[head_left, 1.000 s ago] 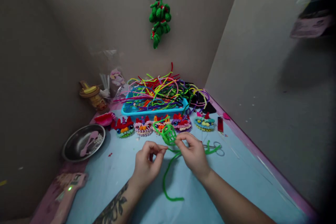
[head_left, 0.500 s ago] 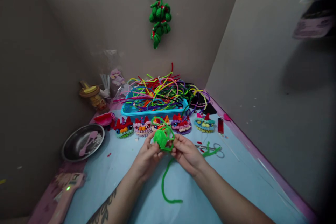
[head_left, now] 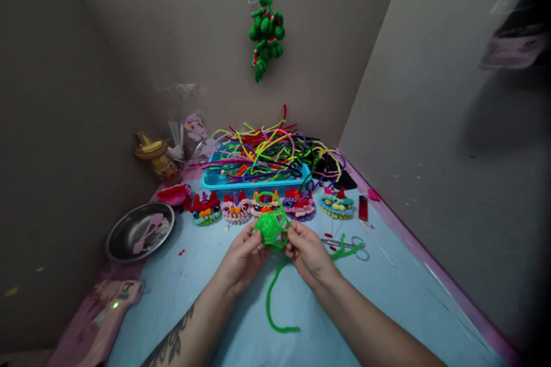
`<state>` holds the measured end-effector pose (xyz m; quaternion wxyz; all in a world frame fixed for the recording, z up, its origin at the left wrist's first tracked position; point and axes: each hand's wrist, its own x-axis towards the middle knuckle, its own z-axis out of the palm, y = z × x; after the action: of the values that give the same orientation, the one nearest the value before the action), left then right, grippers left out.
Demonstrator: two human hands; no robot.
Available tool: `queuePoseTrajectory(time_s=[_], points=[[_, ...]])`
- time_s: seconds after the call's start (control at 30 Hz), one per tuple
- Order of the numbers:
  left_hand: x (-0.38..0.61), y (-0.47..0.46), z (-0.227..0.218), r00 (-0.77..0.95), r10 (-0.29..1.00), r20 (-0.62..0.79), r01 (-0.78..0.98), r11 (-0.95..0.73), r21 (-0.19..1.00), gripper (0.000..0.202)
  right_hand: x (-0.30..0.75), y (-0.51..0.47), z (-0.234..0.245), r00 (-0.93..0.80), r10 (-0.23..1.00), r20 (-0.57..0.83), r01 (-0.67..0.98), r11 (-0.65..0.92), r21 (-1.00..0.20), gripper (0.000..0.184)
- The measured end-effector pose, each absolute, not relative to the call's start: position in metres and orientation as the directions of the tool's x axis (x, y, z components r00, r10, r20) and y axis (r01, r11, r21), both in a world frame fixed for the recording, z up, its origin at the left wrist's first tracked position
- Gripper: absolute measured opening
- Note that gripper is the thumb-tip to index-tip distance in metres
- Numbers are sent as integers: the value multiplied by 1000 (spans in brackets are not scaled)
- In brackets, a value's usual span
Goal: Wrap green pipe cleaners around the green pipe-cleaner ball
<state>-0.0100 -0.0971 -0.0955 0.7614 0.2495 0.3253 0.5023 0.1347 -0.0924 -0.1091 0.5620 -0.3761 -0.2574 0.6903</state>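
Note:
Between my hands is a bright green pipe cleaner piece (head_left: 270, 228), coiled into a rounded cup with loose loops rising from its right side. My left hand (head_left: 244, 252) pinches the coil's left and lower edge. Fingers of my right hand (head_left: 306, 249) close on the green strands at its right. A long green pipe cleaner tail (head_left: 270, 304) hangs below and curves over the blue table covering. To the right of my right hand lie scissors (head_left: 359, 248), with green pipe cleaner pieces (head_left: 344, 250) across them.
Behind my hands stand several colourful pipe cleaner faces (head_left: 236, 208). A blue tray (head_left: 258, 185) heaped with pipe cleaners is at the back. A metal bowl (head_left: 116, 241) and a pink glue gun (head_left: 112, 315) lie left. A green ornament (head_left: 266, 34) hangs on the wall.
The green coil has turned a little so that its rounded side faces me more. Both hands keep their hold. The whole view has shifted slightly.

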Motion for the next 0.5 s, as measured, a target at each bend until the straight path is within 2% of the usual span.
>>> queuePoseTrajectory(time_s=[0.17, 0.27, 0.5], points=[[-7, -99, -97, 317, 920, -232, -613, 386, 689, 47, 134, -94, -111, -25, 976, -217, -567, -192, -801, 35], [-8, -99, -98, 330, 916, -229, -614, 392, 685, 45, 133, -94, -110, -43, 981, -190, -548, -182, -817, 36], [-21, -95, -92, 293, 934, -202, -663, 351, 661, 53, 138, -96, -110, -138, 986, -88, -373, -134, -918, 30]])
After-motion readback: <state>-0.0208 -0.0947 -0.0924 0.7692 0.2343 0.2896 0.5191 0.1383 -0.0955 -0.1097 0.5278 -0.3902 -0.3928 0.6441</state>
